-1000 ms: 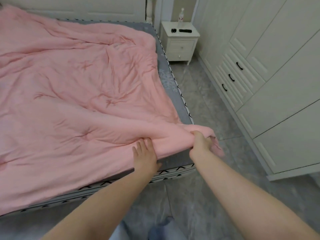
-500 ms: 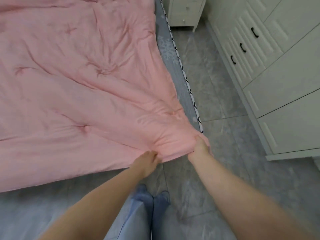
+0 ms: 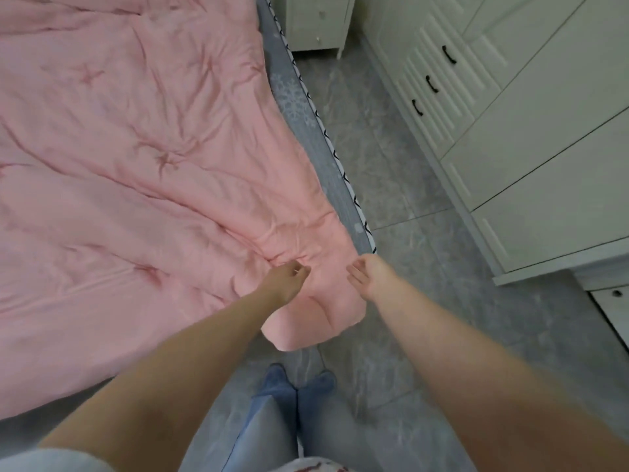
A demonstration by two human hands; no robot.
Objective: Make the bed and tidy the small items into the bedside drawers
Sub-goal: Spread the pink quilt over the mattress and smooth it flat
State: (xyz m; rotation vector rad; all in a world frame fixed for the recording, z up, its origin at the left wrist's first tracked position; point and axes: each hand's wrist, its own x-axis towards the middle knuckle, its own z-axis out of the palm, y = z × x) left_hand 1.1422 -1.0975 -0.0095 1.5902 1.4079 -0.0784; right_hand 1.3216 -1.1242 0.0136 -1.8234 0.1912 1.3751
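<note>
A pink quilt (image 3: 136, 172) lies spread over the bed, whose grey sheet (image 3: 296, 97) shows along the right side. The quilt's near right corner (image 3: 316, 318) hangs over the foot of the bed. My left hand (image 3: 289, 277) rests on the quilt just above that corner, its fingertips pinching a fold where the creases gather. My right hand (image 3: 366, 270) hovers at the quilt's right edge with loosely curled fingers and holds nothing. The white bedside table (image 3: 320, 22) with its drawers stands at the top, its top surface out of view.
A white wardrobe (image 3: 510, 131) with black-handled drawers (image 3: 432, 83) runs along the right. Grey tiled floor (image 3: 391, 165) forms the aisle between bed and wardrobe. My feet in blue socks (image 3: 296, 386) stand at the bed's foot.
The quilt corner was pulled down over the foot of the bed. My right hand has let go of it, and my view has tilted downward.
</note>
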